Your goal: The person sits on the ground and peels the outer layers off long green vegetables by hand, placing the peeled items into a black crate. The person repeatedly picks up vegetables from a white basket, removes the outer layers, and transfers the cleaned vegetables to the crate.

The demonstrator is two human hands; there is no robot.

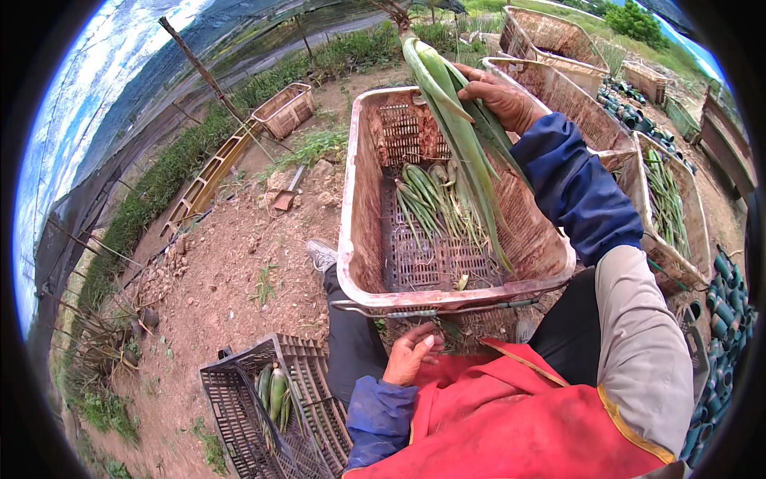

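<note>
My right hand (507, 100) is closed around a large plant (459, 120) with long green strap-like leaves. Its brown root end points up and away, and the leaf tips hang down over a large dirty pinkish-white crate (349, 231) between my legs. Inside that crate, several smaller green plants (431, 195) with pale, dry ends lie on the slatted floor. Just in front of the crate's near rim and its wire handle (431, 313), my left hand (413, 353) has its fingers curled in with the thumb against them. Whether it pinches anything small cannot be made out.
A black crate (275, 399) with a few green plants stands at lower left. More crates (542, 84) line the right, one with long green leaves (669, 199). Dark green pots (726, 319) lie at far right. A short-handled tool (287, 195) and yellow ladder-like frame (203, 180) lie left.
</note>
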